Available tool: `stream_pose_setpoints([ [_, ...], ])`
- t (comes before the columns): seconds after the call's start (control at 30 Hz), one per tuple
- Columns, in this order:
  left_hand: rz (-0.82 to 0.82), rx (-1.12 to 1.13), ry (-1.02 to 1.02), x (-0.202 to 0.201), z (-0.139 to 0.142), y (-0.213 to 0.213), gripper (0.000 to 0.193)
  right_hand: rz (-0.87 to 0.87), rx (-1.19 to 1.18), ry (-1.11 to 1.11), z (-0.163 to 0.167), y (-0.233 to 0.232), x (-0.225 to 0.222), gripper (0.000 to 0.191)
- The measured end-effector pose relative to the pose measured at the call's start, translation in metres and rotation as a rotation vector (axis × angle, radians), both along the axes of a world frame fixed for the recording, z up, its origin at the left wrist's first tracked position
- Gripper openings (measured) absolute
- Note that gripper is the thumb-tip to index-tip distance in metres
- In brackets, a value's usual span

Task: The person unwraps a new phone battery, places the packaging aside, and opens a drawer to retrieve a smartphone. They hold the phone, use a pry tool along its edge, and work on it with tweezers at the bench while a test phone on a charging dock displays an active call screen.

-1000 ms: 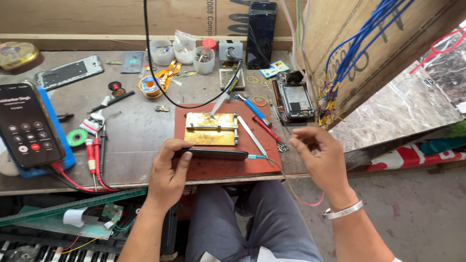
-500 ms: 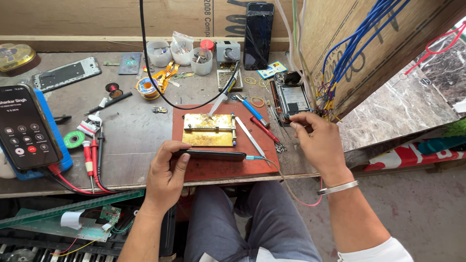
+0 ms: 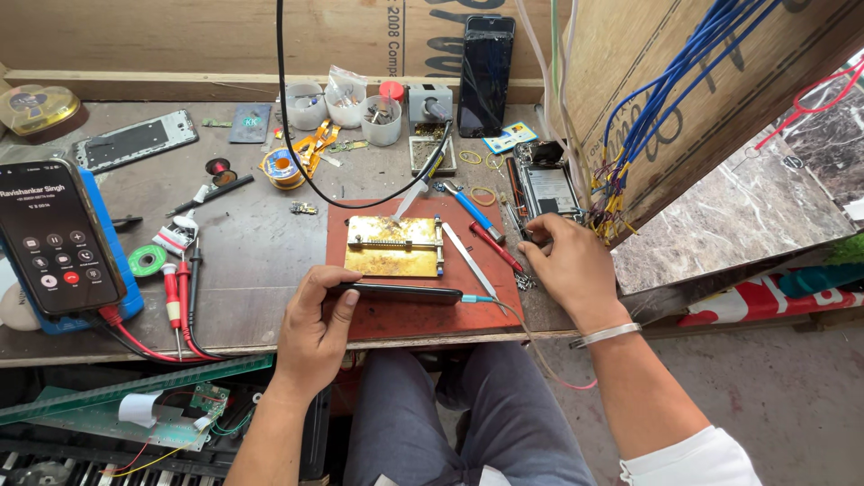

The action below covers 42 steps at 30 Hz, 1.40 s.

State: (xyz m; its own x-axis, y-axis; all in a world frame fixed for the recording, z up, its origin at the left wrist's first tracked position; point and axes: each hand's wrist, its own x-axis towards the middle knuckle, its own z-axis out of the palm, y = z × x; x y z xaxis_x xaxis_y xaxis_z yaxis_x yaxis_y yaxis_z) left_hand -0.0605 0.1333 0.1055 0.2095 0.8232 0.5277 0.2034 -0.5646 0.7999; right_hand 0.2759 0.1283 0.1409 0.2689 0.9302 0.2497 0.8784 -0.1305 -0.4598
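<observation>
Hands (image 3: pixel 310 328) flanking dark phone (image 3: pixel 400 292)

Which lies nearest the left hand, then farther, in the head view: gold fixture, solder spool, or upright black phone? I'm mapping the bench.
From the left hand:
1. Gold fixture, on the red mat just beyond.
2. Solder spool, mid-bench.
3. Upright black phone, against the back wall.

A worn grey workbench (image 3: pixel 261 261) stands against a brown cardboard back wall (image 3: pixel 225 36), with a slanted wooden panel (image 3: pixel 711 99) on the right, a marble slab (image 3: pixel 729 216) beside it and a concrete floor (image 3: pixel 792 396) in daylight.
</observation>
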Motion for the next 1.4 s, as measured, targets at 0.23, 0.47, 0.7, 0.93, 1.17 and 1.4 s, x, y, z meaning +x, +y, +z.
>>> stream_pose_setpoints([
  [0.23,0.01,-0.027,0.006,0.001,0.001,-0.001,0.014,-0.044,0.086,0.134,0.001,0.005,-0.003,0.028],
  [0.47,0.012,-0.014,0.011,0.001,0.0,-0.001,0.015,-0.015,0.151,0.189,0.007,0.015,-0.009,0.029],
  [0.7,0.024,0.001,0.023,0.002,0.002,-0.001,0.014,0.04,0.185,0.078,0.004,0.031,-0.006,0.02],
  [0.93,0.015,-0.005,0.015,0.001,0.003,-0.001,0.014,0.255,0.161,0.165,0.018,0.0,-0.01,0.022],
  [1.17,-0.014,-0.008,-0.008,0.0,0.0,-0.002,0.013,0.284,-0.115,0.234,0.035,-0.026,-0.027,0.023],
  [1.4,-0.046,-0.026,-0.01,-0.003,0.001,-0.003,0.01,0.295,-0.305,0.276,0.037,-0.016,-0.035,0.03],
])
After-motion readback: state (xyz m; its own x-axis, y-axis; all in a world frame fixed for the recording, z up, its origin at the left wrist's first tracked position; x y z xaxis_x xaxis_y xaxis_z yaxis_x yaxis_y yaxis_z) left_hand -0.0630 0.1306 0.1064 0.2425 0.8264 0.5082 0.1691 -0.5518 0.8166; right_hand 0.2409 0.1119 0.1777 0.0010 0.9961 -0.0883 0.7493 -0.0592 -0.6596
